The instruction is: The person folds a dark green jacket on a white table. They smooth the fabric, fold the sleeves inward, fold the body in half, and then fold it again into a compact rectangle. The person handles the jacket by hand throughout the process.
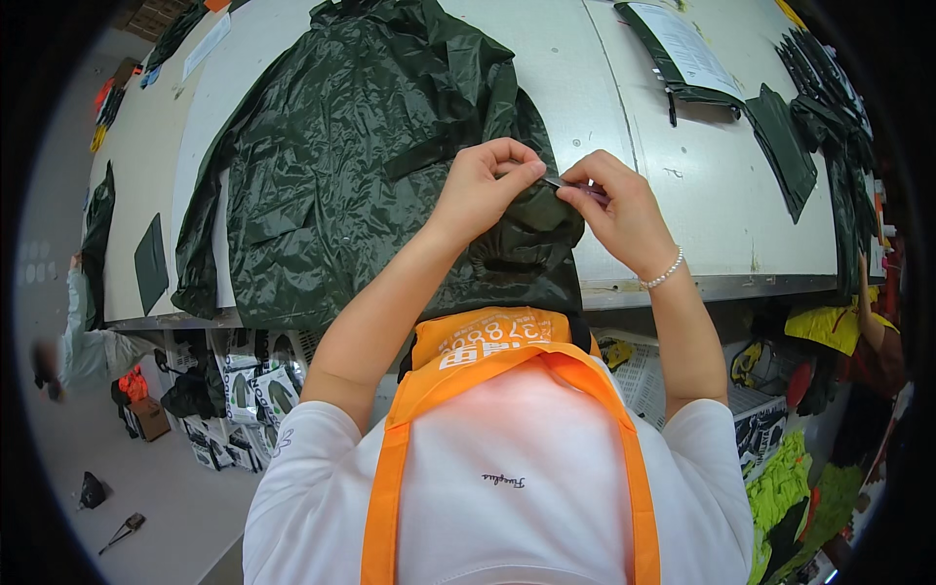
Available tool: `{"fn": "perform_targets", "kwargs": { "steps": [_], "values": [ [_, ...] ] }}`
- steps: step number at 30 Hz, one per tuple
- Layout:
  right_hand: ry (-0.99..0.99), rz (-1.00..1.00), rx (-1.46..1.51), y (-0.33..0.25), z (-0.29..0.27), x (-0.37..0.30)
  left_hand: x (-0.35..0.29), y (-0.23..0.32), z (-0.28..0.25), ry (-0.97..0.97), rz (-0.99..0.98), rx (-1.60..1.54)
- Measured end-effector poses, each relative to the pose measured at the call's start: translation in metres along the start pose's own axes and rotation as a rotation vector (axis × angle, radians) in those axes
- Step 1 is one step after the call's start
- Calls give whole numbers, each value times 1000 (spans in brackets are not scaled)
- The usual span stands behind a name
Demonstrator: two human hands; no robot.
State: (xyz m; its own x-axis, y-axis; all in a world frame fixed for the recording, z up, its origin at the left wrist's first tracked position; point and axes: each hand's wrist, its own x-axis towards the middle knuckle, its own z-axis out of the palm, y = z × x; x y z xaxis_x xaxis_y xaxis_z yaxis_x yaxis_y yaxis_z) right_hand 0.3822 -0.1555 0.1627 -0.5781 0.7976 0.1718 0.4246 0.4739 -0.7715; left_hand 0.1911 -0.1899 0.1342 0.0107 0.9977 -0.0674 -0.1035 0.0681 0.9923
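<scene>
A dark green, shiny rain jacket (336, 146) lies spread on the work table, its hem near the front edge. Over its right side, by the sleeve with the gathered cuff (512, 265), both hands meet. My left hand (490, 183) is closed in a pinch between thumb and fingers; what it pinches is too small to make out. My right hand (619, 207) is closed round a pair of small thread snips (553, 180) with a metal tip and a purplish handle, mostly covered by the fingers. The tip points at my left fingertips.
On the pale table (585, 88) a printed sheet (682, 49) rests on folded dark green pieces at the back right. More dark garments (838, 146) hang over the right end. Packaged goods (258, 390) sit under the table. Another person's arm (866, 302) shows at far right.
</scene>
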Motion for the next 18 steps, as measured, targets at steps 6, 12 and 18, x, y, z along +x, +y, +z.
{"fn": "perform_targets", "kwargs": {
  "steps": [6,12,18],
  "values": [
    [-185,213,179,23,6,-2,-4,-8,-15,-21,14,-64],
    [97,121,308,3,27,0,-11,-10,-17,77,33,-92],
    [57,-24,3,-9,17,-3,-12,-1,-13,79,43,40]
  ]
}}
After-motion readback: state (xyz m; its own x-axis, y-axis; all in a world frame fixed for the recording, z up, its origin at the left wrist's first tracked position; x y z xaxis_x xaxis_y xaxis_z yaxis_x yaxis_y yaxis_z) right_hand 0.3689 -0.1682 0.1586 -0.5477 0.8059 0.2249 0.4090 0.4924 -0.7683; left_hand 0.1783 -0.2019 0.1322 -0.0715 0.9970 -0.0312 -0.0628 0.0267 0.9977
